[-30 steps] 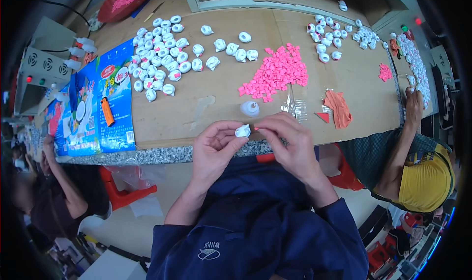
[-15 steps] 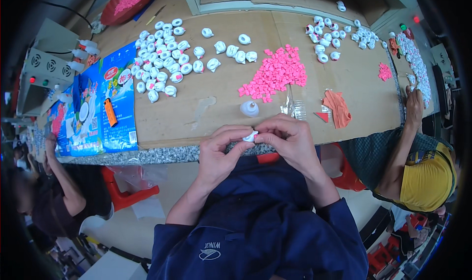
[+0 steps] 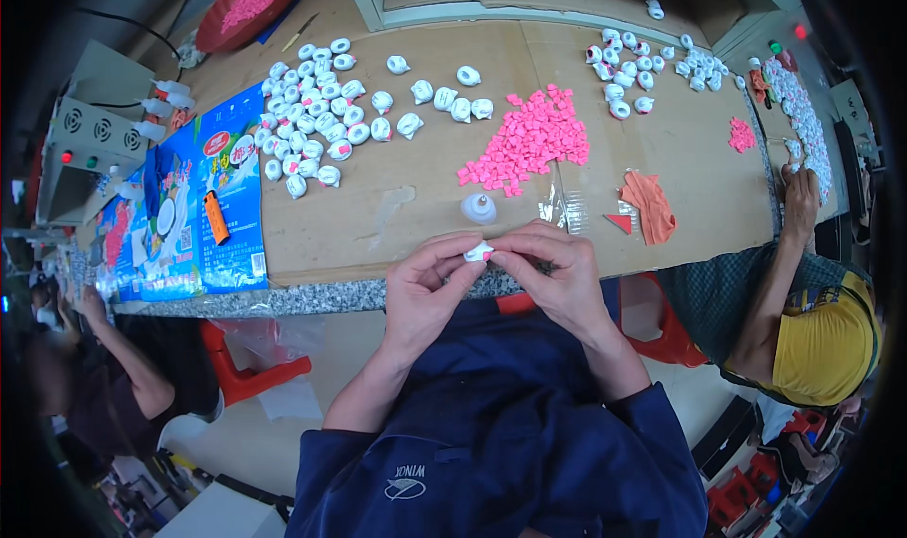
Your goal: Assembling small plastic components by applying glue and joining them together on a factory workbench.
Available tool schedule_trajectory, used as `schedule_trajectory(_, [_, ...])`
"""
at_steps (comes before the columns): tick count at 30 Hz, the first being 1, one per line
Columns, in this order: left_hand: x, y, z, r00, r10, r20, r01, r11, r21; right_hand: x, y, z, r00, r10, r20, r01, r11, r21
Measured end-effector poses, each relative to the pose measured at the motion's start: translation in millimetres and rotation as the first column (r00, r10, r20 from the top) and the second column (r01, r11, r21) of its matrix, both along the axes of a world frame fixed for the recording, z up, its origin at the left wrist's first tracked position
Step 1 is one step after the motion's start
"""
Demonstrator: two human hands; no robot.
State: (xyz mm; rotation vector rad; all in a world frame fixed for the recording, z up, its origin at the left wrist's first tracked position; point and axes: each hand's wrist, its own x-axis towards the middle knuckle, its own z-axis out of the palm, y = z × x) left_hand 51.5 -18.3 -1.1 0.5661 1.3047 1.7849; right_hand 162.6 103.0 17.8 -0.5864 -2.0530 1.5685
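Just past the table's near edge, a small white cat-head-shaped piece (image 3: 476, 253) with a pink part (image 3: 487, 255) on its right side is held up between my fingertips. My left hand (image 3: 425, 297) pinches its left side between thumb and fingers. From the other side, the thumb and fingers of my right hand (image 3: 562, 288) close at the pink part. Directly beyond my fingers stands a small translucent bottle (image 3: 479, 209) with a thin tip. A heap of pink star-like pieces (image 3: 534, 141) lies farther off, and many similar white pieces (image 3: 316, 108) are spread to its left.
An orange cloth (image 3: 649, 207) and a red triangular scrap (image 3: 619, 222) lie right. On a blue printed sheet (image 3: 222, 245) rests an orange cutter (image 3: 216, 219). More white pieces (image 3: 619, 75) sit back right. One co-worker (image 3: 822, 340) works at right, another (image 3: 123, 387) at left.
The white piece has turned slightly between my fingers, and my hands have shifted only a little. At the left, the co-worker's arm has moved.
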Motion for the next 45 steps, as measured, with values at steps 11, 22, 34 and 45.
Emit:
schedule_trajectory(11, [-0.1,0.7,-1.8,0.999,0.035,-0.025,-0.034,0.999,0.015,-3.2,-6.8,-4.1,0.996,-0.008,-0.089,0.031,0.964,0.262])
schedule_trajectory(22, [-4.7,-3.3,1.9,0.972,-0.004,-0.236,-0.016,0.996,-0.083,-4.4,-16.5,-11.4,0.996,-0.048,-0.081,0.065,0.975,0.214])
schedule_trajectory(34, [-53.2,-7.0,0.6,0.259,0.080,-0.963,-0.494,0.867,-0.060,11.4,-0.2,-25.7,0.943,-0.305,-0.135,0.325,0.931,0.168])
schedule_trajectory(45, [-61.4,-6.2,-18.7,0.427,0.253,-0.868,-0.452,0.891,0.037,22.5,3.3,-33.8,0.908,-0.285,-0.307,0.351,0.918,0.186])
